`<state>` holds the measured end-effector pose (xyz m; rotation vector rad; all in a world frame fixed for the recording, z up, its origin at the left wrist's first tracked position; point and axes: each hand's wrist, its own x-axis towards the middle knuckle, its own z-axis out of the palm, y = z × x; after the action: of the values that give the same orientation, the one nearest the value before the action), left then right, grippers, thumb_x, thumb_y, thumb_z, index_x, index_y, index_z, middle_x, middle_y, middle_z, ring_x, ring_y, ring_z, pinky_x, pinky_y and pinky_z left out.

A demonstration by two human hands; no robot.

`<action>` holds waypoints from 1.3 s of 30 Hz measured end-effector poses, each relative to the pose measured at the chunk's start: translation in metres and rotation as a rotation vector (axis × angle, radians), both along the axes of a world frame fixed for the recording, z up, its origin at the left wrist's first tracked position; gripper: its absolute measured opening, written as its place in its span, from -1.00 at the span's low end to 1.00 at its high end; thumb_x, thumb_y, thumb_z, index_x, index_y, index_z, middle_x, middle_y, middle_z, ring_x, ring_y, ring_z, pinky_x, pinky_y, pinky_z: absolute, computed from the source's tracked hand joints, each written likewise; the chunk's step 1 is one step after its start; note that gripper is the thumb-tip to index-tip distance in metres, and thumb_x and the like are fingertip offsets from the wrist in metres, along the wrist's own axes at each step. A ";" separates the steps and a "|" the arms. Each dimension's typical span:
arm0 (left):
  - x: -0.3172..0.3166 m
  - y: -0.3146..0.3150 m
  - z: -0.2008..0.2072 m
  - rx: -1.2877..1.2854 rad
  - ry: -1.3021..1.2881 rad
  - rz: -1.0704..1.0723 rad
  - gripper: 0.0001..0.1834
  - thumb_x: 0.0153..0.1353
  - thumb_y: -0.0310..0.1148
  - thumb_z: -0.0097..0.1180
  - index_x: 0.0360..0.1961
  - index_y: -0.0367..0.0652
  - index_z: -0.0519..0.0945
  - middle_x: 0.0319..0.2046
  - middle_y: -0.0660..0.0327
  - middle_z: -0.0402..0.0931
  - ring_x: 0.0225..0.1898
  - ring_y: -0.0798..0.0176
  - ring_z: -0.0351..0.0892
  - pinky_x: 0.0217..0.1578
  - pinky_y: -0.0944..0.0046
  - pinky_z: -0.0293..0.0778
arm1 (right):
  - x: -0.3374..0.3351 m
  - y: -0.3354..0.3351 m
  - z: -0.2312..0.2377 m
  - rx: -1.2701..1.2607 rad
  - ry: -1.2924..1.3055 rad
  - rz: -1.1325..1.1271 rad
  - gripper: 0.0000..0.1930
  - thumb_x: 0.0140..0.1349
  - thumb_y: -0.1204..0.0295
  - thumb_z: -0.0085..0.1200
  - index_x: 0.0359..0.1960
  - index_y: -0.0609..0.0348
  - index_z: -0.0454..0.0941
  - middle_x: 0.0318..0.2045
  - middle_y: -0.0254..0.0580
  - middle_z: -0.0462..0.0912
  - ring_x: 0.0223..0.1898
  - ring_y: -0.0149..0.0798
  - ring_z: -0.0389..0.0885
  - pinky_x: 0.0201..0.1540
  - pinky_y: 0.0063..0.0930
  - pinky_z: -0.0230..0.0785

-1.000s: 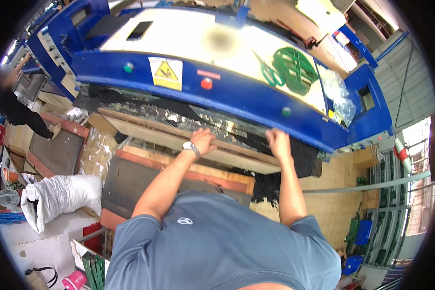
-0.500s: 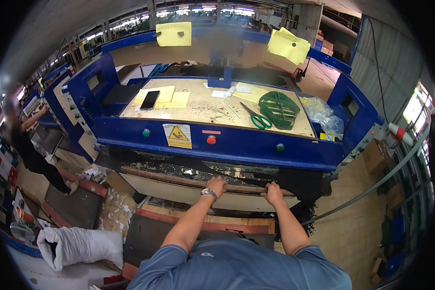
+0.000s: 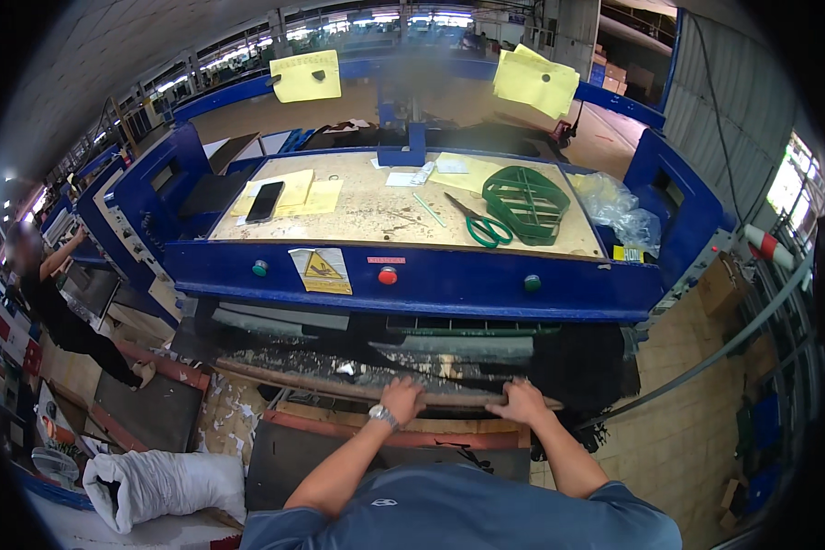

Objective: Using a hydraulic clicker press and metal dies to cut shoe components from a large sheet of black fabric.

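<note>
My left hand (image 3: pixel 401 400), with a watch on its wrist, curls over the front edge of a long worn board (image 3: pixel 289 379) below the blue machine. Farther right, my right hand (image 3: pixel 522 401) grips the same edge; its thumb points toward the left hand. Black sheet material (image 3: pixel 577 367) lies across the board and hangs down at its right end. Light scraps lie on the board's dark, scuffed top. Under the machine's beam shows part of a green frame (image 3: pixel 477 328), mostly hidden.
The blue machine (image 3: pixel 449 298) carries buttons and a warning sign. On its top lie a phone (image 3: pixel 265 202), yellow papers (image 3: pixel 312 194), green-handled scissors (image 3: pixel 486 226), a green cutting die (image 3: pixel 525 206) and clear plastic (image 3: pixel 619 215). A person (image 3: pixel 50 293) stands at left. A white sack (image 3: pixel 165 486) lies lower left.
Both hands and the board have come toward me, uncovering more of its top and the green frame behind. The view has shifted slightly.
</note>
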<state>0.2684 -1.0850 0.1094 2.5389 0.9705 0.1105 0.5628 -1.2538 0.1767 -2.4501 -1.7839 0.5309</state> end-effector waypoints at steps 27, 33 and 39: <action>-0.063 0.064 -0.026 -0.812 -0.116 0.624 -0.57 0.19 -0.02 0.54 -0.21 -0.18 0.76 -0.34 0.16 0.76 -0.26 0.22 0.78 -0.27 0.19 0.61 | -0.026 0.011 0.005 0.432 0.237 0.759 -0.96 0.22 0.43 0.14 -0.31 0.00 0.55 -0.37 -0.22 0.59 -0.28 -0.09 0.68 -0.18 -0.12 0.43; -0.040 0.063 -0.018 -0.405 0.022 0.363 -0.46 0.17 0.03 0.52 -0.47 -0.21 0.53 -0.55 0.05 0.57 -0.47 -0.01 0.56 -0.36 0.00 0.48 | -0.048 -0.059 0.055 0.021 0.174 0.794 -0.85 0.14 0.38 0.28 -0.29 0.08 0.59 -0.30 -0.14 0.68 -0.20 -0.01 0.73 -0.07 -0.09 0.56; -0.058 0.050 0.010 -0.705 -0.357 0.099 -0.57 0.18 -0.44 0.34 -0.54 -0.09 0.24 -0.61 0.40 0.20 -0.49 0.46 0.20 -0.48 0.23 0.24 | -0.098 -0.107 -0.012 0.152 0.312 0.642 -0.89 0.19 0.38 0.12 -0.46 0.08 0.59 -0.44 0.04 0.65 -0.33 0.21 0.68 -0.29 0.10 0.49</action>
<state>0.2100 -1.0351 0.1199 1.7548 0.8062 0.2015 0.4652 -1.3612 0.1647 -1.5541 -2.3297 0.7283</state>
